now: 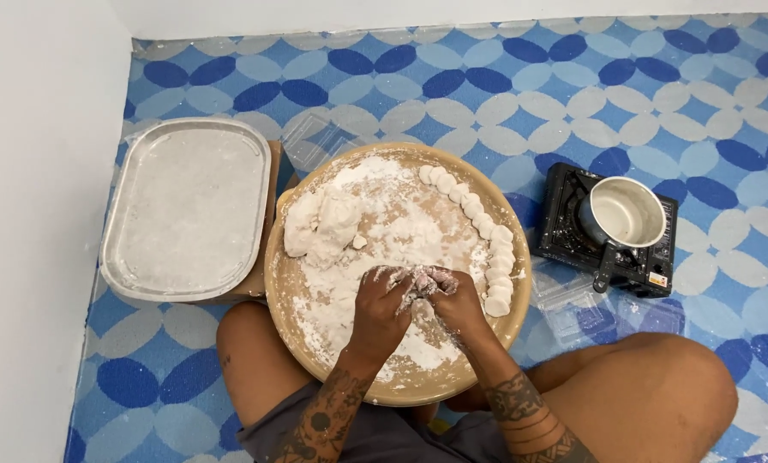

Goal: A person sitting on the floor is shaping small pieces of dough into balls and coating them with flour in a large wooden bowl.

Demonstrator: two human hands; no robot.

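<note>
On the floured round board (291, 283), both hands' fingers (393, 279) pinch a small dough piece (418, 283).

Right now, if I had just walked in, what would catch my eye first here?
First, the big round tray in the person's lap, dusted with flour, where the left hand and right hand press together on a small bit of dough. Along its right rim curves a neat row of dough pieces, with a large lump of dough at upper left. To the right, a pot sits on a small black stove.
</note>
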